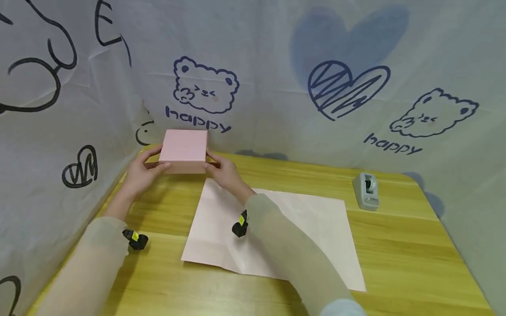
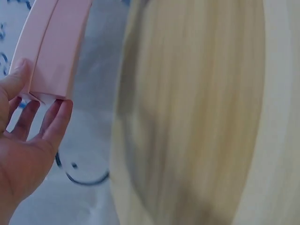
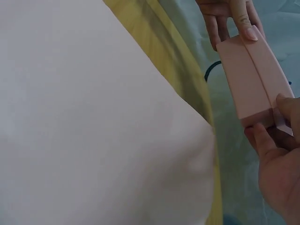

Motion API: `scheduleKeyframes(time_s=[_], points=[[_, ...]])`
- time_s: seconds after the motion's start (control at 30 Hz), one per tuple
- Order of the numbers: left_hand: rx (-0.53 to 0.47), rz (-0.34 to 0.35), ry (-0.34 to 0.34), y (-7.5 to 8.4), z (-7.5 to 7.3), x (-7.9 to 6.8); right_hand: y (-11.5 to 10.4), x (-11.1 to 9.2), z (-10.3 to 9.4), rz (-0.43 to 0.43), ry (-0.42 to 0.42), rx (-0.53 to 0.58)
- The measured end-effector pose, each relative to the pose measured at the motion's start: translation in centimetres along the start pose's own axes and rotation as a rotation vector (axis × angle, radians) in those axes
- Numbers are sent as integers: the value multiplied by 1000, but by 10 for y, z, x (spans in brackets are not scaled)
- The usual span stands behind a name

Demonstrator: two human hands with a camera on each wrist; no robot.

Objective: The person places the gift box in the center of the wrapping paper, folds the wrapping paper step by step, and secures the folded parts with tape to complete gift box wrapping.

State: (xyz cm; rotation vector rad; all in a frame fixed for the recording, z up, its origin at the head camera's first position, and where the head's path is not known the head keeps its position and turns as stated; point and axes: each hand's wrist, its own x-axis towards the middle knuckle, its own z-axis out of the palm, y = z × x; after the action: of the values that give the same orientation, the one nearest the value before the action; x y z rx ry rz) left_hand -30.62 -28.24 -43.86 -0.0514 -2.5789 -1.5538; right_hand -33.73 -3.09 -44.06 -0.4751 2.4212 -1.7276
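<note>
A pink box [image 1: 184,145] is held between both hands near the far left corner of the table. My left hand [image 1: 143,172] grips its left side, thumb at the front edge and fingers around the end. On the opposite side my right hand [image 1: 226,172] grips the box, thumb near the front corner. In the left wrist view, the box [image 2: 58,51] shows a seam running along its side. From the right wrist, both hands appear on the box [image 3: 253,75], one at each end. A pale pink sheet of paper [image 1: 308,228] lies flat on the table, partly under the right forearm.
A grey tape dispenser [image 1: 366,191] stands at the right on the wooden table [image 1: 411,245]. White cloth walls [image 1: 261,79] with blue and black drawings rise behind and to the left, close to the box. Small black cameras sit on both wrists.
</note>
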Motion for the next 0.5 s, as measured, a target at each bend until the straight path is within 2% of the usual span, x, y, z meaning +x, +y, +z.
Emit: scheduleKeyframes(time_s=[0.17,0.3,0.5], points=[[-2,37,6,29,16,-10,-8,-18,-34,-64,-1,-36],[-33,97,-11,48,35,-17,-8,-40,-63,-131,0,-46],[-102,165,-51,73,65,-30,-7,-73,-103,-162,1,-65]])
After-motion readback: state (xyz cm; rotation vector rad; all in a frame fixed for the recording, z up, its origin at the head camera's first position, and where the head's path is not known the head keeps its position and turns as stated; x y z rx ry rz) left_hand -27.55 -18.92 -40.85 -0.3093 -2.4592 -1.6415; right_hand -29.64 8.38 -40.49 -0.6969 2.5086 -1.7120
